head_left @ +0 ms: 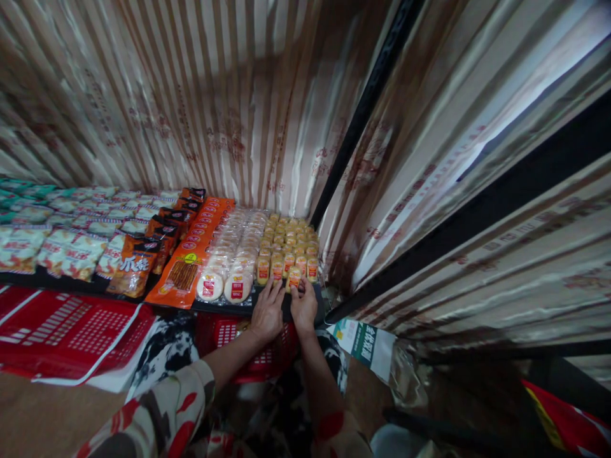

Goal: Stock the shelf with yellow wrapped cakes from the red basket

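My right hand (304, 306) pinches a small yellow snack pack (294, 277) with an orange label at the front edge of the black display board (245, 309). Close beside it, my left hand (268, 313) has its fingers stretched forward, with the tips at the front row of yellow packs (262, 270). These packs stand in tight rows at the right end of the board. Just left of them are rows of clear-wrapped round white crackers (209, 286) with red labels.
Farther left lie a large orange snack bag (179, 273), brown-orange bags (132, 264) and several white bags (71, 251). A red basket (267, 353) is below my hands. Corrugated sheeting (229, 114) backs the board, and a black pole (353, 127) slants at its right end.
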The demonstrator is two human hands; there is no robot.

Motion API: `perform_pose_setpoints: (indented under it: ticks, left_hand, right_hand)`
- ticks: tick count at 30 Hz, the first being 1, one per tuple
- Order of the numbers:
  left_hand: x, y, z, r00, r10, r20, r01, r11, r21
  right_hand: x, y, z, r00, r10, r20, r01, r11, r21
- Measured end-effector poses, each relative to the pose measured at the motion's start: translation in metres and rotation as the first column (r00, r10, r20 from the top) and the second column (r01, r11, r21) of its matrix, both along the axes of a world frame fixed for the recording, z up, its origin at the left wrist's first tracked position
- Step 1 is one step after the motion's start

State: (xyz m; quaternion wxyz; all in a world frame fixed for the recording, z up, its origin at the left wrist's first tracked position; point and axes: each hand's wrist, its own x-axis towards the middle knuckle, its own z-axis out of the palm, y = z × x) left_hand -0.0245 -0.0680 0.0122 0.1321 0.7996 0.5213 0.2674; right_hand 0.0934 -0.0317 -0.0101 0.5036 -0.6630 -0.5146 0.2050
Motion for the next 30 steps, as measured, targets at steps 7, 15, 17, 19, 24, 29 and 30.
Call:
perform_pose_setpoints:
  ticks: [7, 15, 17, 19, 24, 29, 30]
  left_hand:
    - [-0.005, 0.005, -0.015, 0.999, -0.04, -0.035, 0.041, 0.998, 0.045]
    - [-0.007, 0.007, -0.027, 0.998, -0.054, -0.04, 0.058, 0.995, 0.087]
    - [-0.007, 0.007, -0.028, 0.997, -0.055, -0.047, 0.059, 0.993, 0.106]
    - [-0.007, 0.007, -0.028, 0.997, -0.058, -0.059, 0.064, 0.991, 0.114]
    - [-0.007, 0.007, -0.028, 0.995, -0.065, -0.069, 0.074, 0.99, 0.123]
    - [-0.007, 0.008, -0.03, 0.995, -0.061, -0.079, 0.07, 0.99, 0.125]
    - [-0.007, 0.008, -0.031, 0.995, -0.061, -0.083, 0.071, 0.99, 0.124]
  right_hand:
    - [-0.004, 0.005, 0.001, 0.997, 0.019, 0.077, -0.02, 1.0, 0.008]
    - [-0.007, 0.006, -0.001, 0.989, -0.026, 0.148, 0.02, 0.999, 0.045]
    - [-0.008, 0.005, -0.001, 0.988, -0.043, 0.145, 0.035, 0.998, 0.059]
    - [-0.009, 0.005, -0.001, 0.989, -0.053, 0.139, 0.044, 0.997, 0.069]
    - [-0.009, 0.004, 0.0, 0.986, -0.035, 0.163, 0.027, 0.998, 0.049]
    - [-0.009, 0.002, -0.001, 0.983, -0.009, 0.182, 0.0, 0.999, 0.048]
    - [-0.009, 0.002, -0.001, 0.983, -0.004, 0.184, -0.006, 0.999, 0.054]
